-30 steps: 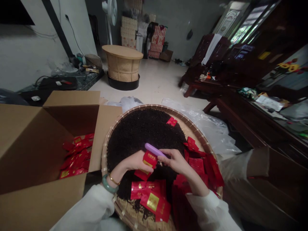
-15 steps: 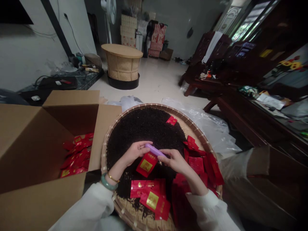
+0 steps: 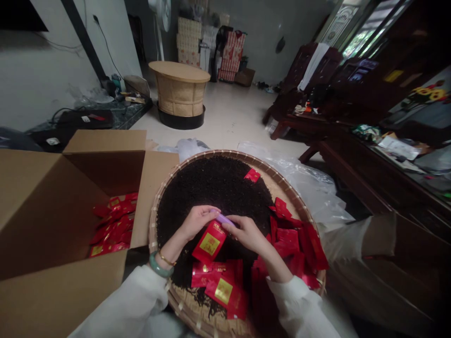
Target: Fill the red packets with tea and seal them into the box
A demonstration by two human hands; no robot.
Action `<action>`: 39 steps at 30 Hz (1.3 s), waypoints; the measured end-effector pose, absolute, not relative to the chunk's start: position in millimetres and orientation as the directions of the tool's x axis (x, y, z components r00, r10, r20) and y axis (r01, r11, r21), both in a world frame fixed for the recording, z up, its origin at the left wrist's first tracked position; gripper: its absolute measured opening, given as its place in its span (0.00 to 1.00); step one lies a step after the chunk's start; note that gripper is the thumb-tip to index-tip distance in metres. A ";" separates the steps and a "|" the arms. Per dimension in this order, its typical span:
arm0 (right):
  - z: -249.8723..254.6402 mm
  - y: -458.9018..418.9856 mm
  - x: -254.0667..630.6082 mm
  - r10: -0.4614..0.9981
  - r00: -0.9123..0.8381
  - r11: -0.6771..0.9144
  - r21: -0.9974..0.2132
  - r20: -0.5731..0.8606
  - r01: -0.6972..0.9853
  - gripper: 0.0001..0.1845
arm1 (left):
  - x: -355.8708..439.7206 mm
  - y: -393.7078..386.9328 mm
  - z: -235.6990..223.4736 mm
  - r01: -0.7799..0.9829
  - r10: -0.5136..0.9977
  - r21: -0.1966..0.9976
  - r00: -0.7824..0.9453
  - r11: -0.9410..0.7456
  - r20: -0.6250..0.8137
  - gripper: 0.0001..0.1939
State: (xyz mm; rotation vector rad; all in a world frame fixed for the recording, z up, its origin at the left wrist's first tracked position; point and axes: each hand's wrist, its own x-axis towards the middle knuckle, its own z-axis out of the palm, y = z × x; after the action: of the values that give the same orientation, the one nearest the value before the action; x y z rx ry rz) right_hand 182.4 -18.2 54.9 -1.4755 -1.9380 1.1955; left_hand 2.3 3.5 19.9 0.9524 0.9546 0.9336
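Observation:
My left hand (image 3: 195, 222) pinches the left end of a slim purple plastic bar (image 3: 222, 218). My right hand (image 3: 248, 234) has its fingers closed on the bar's other end. Below the bar hangs a red packet (image 3: 209, 245) with a gold square label, its top edge against the bar; how the two join is partly hidden by fingers. Both hands are above a round woven tray (image 3: 152, 230) with dark loose tea leaves (image 3: 214, 180). More red packets (image 3: 222, 290) lie at the tray's near side, and a pile of them (image 3: 288, 239) fills its right side.
On the left stands an open cardboard box (image 3: 31, 202) with several red packets (image 3: 118, 218) inside. One small red packet (image 3: 252, 175) rests on the leaves at the far side. Clear plastic sheeting (image 3: 306, 180) and another carton (image 3: 380, 234) are to the right. A round wicker table (image 3: 179, 89) stands beyond.
Both hands have shifted slightly left with the purple bar and the packet. My right hand has moved closer to the left one, and the packet's label shows more fully.

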 end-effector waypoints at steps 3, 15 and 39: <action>52.7 -17.3 181.8 0.926 -0.342 0.057 -0.840 -0.157 0.539 0.21 | 1.5 4.0 19.0 -0.203 0.929 0.935 0.294 0.289 -0.224 0.16; 46.9 -15.7 183.5 0.922 -0.339 0.043 -0.823 -0.185 0.567 0.22 | 2.0 3.4 20.2 -0.244 0.934 0.925 0.280 0.293 -0.222 0.14; 49.5 -16.3 182.1 0.925 -0.337 0.060 -0.812 -0.173 0.580 0.21 | 2.3 4.6 16.9 -0.261 0.929 0.915 0.289 0.307 -0.229 0.14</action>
State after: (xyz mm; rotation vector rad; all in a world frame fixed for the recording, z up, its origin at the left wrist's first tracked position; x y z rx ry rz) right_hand 182.1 -16.3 49.5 -1.5025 -1.9502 1.1845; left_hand 2.3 4.6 16.9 0.9011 0.9250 0.9572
